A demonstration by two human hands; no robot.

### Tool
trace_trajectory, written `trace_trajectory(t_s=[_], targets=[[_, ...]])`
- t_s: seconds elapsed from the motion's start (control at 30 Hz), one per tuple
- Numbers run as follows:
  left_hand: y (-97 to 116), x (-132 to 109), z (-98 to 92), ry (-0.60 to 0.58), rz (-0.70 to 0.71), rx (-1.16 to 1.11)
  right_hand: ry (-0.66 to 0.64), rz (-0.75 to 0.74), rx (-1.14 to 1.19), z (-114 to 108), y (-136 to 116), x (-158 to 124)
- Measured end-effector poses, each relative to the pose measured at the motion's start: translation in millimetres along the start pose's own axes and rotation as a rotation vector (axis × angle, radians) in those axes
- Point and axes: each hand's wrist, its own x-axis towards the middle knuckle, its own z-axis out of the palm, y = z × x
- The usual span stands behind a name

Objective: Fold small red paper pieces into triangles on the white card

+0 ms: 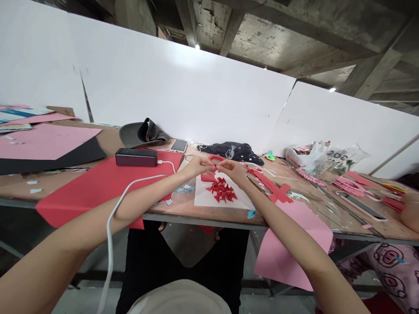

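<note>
From head height, just behind the near edge of the wooden worktable, we looked forward and down at the left hand and right hand.

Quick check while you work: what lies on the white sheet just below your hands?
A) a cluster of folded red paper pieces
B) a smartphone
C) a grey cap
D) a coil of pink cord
A: the cluster of folded red paper pieces sits on the white sheet, just below the left hand and the right hand.
</note>
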Motion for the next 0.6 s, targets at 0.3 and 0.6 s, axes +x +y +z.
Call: trace_trajectory(t_s=[0.3,0.6], targets=[[-5,3,-2.1,-0.007,0.183,0.14,0.03,-0.018,-0.075,5,12,2],[-2,2,-1.0,0.029,0.163,0.13,0.014,-0.081,-0.129,6,8,2]])
